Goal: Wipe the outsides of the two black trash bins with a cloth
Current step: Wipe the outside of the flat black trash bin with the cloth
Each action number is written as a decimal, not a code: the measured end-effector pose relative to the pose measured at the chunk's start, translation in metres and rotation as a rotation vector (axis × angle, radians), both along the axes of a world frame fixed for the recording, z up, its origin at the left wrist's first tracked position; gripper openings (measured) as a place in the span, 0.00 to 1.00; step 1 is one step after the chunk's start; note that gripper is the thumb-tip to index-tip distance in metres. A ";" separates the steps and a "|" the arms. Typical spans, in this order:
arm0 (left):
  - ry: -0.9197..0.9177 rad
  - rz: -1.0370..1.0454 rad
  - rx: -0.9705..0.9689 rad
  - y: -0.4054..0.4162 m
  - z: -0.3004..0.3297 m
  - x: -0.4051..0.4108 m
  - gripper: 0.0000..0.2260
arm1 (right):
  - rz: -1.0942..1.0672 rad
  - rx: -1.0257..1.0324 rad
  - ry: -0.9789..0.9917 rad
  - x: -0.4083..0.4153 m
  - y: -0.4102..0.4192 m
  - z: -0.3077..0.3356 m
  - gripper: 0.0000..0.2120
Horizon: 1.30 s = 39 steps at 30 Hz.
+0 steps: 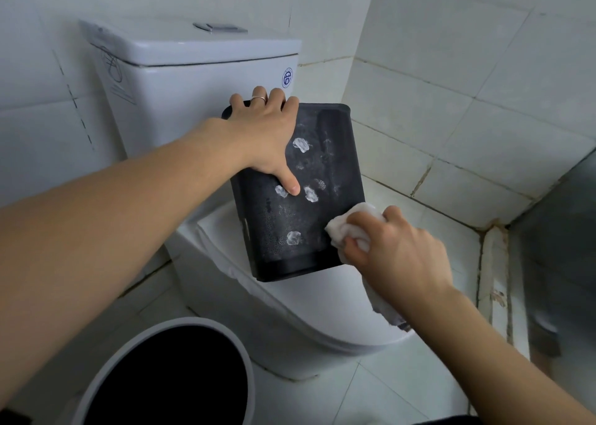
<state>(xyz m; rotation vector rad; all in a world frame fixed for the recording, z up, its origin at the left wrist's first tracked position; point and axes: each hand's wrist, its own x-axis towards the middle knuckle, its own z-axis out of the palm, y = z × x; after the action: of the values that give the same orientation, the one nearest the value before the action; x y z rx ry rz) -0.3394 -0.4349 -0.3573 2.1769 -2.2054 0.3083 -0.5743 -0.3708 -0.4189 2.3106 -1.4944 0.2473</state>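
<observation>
Nearest to me, at the lower edge of the view, a round bin (167,376) with a pale rim and a black interior stands on the tiled floor (403,389), its mouth facing up.

Beyond it, my right hand (396,253) is closed around a bunched white cloth (351,224). The fingers are curled tight on the wad, and a tail of the cloth hangs below the wrist. The cloth touches the right edge of the rectangular black bin (303,208), near its lower right corner.

This bin lies on its side on the closed toilet lid (322,311). Its long axis runs from near to far, tilted slightly left at the top. The near short end overhangs toward me; the far short end points at the toilet tank (193,76). The broad upturned face carries several white foam blobs (301,144) and a film of fine bubbles.

My left hand (267,137) lies spread across the upper left part of that face. The fingers hook over the far edge, and the thumb presses flat on the surface next to one blob. A ring (259,98) sits on one finger.

Farthest away, the tank stands against the tiled wall (451,70).
</observation>
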 end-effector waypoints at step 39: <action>-0.006 -0.001 -0.002 0.003 -0.001 -0.005 0.58 | -0.041 0.157 -0.235 -0.006 -0.002 0.002 0.23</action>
<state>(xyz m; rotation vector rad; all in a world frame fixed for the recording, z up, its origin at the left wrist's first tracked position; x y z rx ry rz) -0.3447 -0.4322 -0.3581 2.1767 -2.2082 0.3169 -0.5799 -0.3730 -0.4169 2.4388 -1.7279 0.4166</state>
